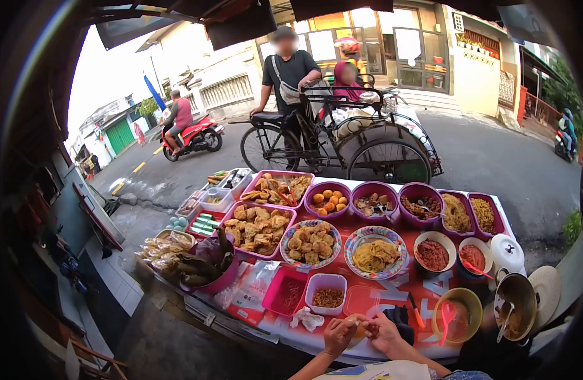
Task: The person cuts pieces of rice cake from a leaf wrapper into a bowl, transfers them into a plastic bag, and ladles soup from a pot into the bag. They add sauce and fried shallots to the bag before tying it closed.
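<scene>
My left hand (339, 335) and my right hand (384, 332) meet at the table's near edge, fingers pinched close together. A small pale thing is between them, too small and blurred to name. Just beyond my fingers lies a clear plastic lid (361, 299). A dark cloth (402, 321) is beside my right hand, with an orange-handled knife (417, 312) to its right. Left of my left hand is a crumpled white tissue (308, 318). Behind that stand a white tub (312, 306) of brown bits and a pink tray (270, 303).
Fritters fill a pink tray (230, 248) and patterned plates (350, 266). Several purple bowls (371, 216) line the table's far side. A brass-coloured bowl (475, 304) with a pink spoon and a pot (528, 286) stand right. A person (293, 69) with a pedicab (391, 149) is in the street.
</scene>
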The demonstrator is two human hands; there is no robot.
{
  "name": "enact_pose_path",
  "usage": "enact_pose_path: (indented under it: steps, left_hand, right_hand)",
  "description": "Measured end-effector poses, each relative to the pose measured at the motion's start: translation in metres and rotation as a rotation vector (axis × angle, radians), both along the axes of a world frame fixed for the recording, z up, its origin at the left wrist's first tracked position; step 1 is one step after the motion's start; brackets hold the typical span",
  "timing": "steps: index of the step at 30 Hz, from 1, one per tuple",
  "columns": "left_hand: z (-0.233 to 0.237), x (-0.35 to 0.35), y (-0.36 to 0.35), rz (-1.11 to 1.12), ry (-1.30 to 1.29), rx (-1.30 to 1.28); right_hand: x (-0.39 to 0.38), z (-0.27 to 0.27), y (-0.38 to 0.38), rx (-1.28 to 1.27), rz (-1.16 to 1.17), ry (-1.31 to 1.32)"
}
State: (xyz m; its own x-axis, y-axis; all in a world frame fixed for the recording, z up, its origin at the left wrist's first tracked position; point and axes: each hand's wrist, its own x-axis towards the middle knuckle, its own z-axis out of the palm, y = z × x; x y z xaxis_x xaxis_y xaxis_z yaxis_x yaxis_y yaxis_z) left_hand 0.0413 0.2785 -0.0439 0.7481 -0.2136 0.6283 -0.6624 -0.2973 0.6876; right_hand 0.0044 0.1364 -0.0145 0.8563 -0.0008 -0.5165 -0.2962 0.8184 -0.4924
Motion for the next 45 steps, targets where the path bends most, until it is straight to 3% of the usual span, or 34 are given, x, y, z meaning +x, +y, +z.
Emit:
enact_pose_path:
  steps: [1, 3, 5, 7, 9, 11, 17, 20, 25, 27, 31, 32, 39, 41, 43, 45]
  left_hand:
    - [0.000, 0.000, 0.002, 0.004, -0.004, -0.003]
    - [0.004, 0.004, 0.004, -0.077, 0.005, -0.020]
    - [0.012, 0.009, 0.003, -0.084, -0.009, -0.019]
    - [0.014, 0.006, 0.004, -0.100, 0.197, -0.033]
    - [0.010, 0.008, 0.006, -0.088, 0.232, 0.017]
    - [0.014, 0.010, 0.007, -0.100, 0.277, 0.055]
    - [-0.015, 0.012, 0.004, -0.079, 0.299, 0.022]
    - [-0.046, 0.013, 0.001, 0.021, 0.160, 0.001]
    - [-0.022, 0.003, 0.003, 0.033, 0.070, 0.025]
    - [-0.014, -0.001, 0.002, 0.043, 0.062, 0.010]
    - [-0.012, -0.006, 0.000, 0.062, 0.053, -0.018]
    - [-0.012, -0.006, 0.000, 0.057, 0.038, -0.037]
    - [0.002, -0.001, -0.004, 0.049, 0.158, -0.073]
    - [0.000, -0.003, -0.004, 0.054, 0.157, -0.081]
    - [-0.003, -0.004, -0.003, 0.101, 0.249, -0.133]
    - [-0.009, -0.008, -0.002, 0.048, 0.270, -0.183]
  right_hand:
    - [-0.003, 0.012, 0.002, -0.003, 0.004, -0.004]
    - [-0.003, 0.033, 0.003, -0.280, 0.115, -0.095]
    - [0.005, 0.024, 0.000, -0.339, 0.170, -0.212]
    - [0.007, 0.017, 0.000, -0.482, 0.244, -0.433]
    - [0.008, 0.020, -0.005, -0.512, 0.283, -0.461]
    - [0.011, 0.024, -0.008, -0.775, 0.402, -0.490]
    - [0.009, 0.041, 0.000, -1.094, 0.456, -0.519]
    - [0.015, 0.030, 0.003, -1.117, 0.438, -0.536]
    - [0.021, 0.032, 0.010, -1.068, 0.404, -0.427]
    - [0.023, 0.028, 0.011, -1.200, 0.378, -0.400]
    - [0.027, 0.018, 0.011, -1.207, 0.380, -0.325]
    - [0.026, 0.026, 0.009, -1.441, 0.359, -0.380]
    - [-0.005, 0.043, 0.000, -1.382, 0.140, -0.603]
    - [-0.018, 0.033, -0.016, -1.673, 0.102, -0.610]
    - [-0.023, 0.007, -0.033, -1.412, 0.149, -0.591]
    - [-0.029, -0.024, -0.037, -1.382, 0.267, -0.525]
